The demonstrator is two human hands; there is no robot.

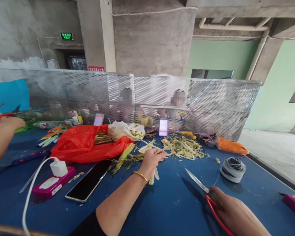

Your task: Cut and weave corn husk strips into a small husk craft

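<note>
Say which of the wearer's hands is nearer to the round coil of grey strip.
Right. The right hand, holding red-handled metal scissors, is on the near side of the coil; the left hand, pinching pale husk strips, is farther to its left.

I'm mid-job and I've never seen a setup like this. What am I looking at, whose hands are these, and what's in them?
There's no machine here: a person works bare-handed, and this single picture comes from a camera on their head, looking forward and down. Their left hand pinches pale plant strips; their right hand holds red-handled scissors. On the blue table lie a red plastic bag, a pile of plant shreds, a grey coil, a dark-screened phone and a magenta power strip. The hand at far left belongs to someone else.
</note>
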